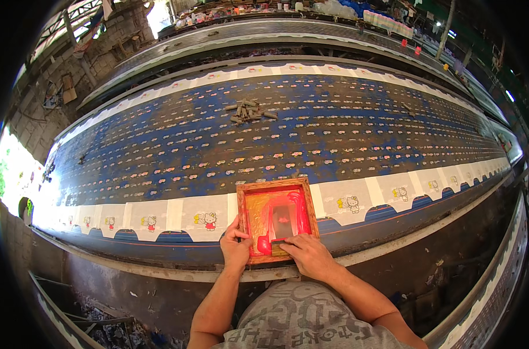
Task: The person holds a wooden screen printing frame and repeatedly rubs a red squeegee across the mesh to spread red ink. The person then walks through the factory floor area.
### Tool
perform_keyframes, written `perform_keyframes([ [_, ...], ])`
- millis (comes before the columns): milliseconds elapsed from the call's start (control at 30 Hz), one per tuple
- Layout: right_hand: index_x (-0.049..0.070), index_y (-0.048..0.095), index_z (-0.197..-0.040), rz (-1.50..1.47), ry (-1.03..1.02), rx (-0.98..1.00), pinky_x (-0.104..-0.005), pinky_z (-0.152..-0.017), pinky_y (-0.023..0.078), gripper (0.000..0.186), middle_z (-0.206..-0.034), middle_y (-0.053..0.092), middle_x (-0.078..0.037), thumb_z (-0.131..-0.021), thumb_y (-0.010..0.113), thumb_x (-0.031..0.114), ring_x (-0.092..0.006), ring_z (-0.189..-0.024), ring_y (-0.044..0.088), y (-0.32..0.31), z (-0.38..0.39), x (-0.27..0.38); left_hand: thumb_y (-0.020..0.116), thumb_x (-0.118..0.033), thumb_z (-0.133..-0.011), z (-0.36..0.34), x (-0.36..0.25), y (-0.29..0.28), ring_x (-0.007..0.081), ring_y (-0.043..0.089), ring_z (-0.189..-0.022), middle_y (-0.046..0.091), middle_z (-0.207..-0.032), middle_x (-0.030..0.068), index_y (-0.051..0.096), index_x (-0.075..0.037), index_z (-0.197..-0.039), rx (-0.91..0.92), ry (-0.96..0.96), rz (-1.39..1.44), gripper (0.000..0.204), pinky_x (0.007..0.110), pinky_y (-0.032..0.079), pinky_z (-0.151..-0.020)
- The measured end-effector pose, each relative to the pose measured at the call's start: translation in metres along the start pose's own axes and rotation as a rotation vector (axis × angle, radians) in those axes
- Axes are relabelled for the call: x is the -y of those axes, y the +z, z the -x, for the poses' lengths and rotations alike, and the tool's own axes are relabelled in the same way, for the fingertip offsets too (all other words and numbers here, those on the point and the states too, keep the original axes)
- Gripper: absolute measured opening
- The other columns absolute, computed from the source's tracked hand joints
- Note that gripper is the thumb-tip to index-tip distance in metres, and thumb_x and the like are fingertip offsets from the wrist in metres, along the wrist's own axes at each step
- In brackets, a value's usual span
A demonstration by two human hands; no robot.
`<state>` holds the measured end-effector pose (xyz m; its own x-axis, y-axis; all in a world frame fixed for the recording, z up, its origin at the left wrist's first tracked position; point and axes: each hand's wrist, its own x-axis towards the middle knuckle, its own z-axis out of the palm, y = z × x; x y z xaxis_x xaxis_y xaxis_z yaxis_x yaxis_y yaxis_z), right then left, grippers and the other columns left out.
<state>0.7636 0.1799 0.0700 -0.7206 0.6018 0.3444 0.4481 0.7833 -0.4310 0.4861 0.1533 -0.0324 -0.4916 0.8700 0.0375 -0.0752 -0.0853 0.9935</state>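
The wooden frame [273,185] lies at six o'clock of the table [218,138], over the near white strip [174,214], with red ink [301,212] inside it. The left hand [235,251] is at eight o'clock of the frame, fingers pinching its rim. The right hand [314,256] reaches in from five o'clock, fingers bunched at a dark bar [278,240]; cannot tell whether they pinch it. A printed figure [210,221] at nine o'clock shows red. Grey rolls [250,110] lie heaped near twelve o'clock.
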Motion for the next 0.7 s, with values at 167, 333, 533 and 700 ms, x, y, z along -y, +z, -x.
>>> perform_keyframes([
  [167,0.006,0.076,-0.137,0.024,-0.032,0.057,-0.0481,-0.105,0.057,0.047,-0.13,0.075,-0.014,-0.091,0.074,0.0,-0.0354,-0.122,0.07,0.007,-0.005,-0.003,0.074,0.018,-0.076,-0.001,0.005,0.0,0.0352,0.058,-0.157,0.056,-0.17,0.0312,0.069,-0.003,-0.08,-0.008,-0.01,0.03,0.022,0.043,0.043,-0.127],
  [333,0.006,0.077,-0.133,-0.056,-0.067,0.207,-0.0486,-0.107,0.057,0.044,-0.124,0.077,-0.018,-0.091,0.069,-0.003,-0.038,-0.118,0.071,-0.009,-0.021,-0.023,0.075,0.017,-0.076,-0.002,0.011,-0.002,0.0346,0.059,-0.156,0.057,-0.169,0.0315,0.07,-0.004,-0.079,-0.01,0.006,0.022,0.021,0.042,0.044,-0.127],
  [533,0.009,0.078,-0.134,-0.153,0.052,0.22,-0.0507,-0.109,0.056,0.047,-0.121,0.079,-0.017,-0.094,0.061,-0.008,-0.0414,-0.118,0.071,-0.013,-0.072,-0.057,0.076,0.016,-0.076,-0.001,0.004,0.0,0.0349,0.06,-0.155,0.058,-0.168,0.0318,0.071,-0.004,-0.08,-0.013,0.044,-0.039,0.022,0.041,0.045,-0.126],
  [700,0.009,0.079,-0.133,-0.055,0.094,-0.022,-0.0508,-0.114,0.054,0.05,-0.133,0.079,-0.015,-0.089,0.064,-0.009,-0.0389,-0.127,0.069,-0.004,-0.102,-0.071,0.07,0.023,-0.079,0.0,0.003,0.0,0.0328,0.055,-0.16,0.052,-0.175,0.0256,0.068,-0.003,-0.083,0.03,0.024,-0.045,0.027,0.044,0.044,-0.129],
])
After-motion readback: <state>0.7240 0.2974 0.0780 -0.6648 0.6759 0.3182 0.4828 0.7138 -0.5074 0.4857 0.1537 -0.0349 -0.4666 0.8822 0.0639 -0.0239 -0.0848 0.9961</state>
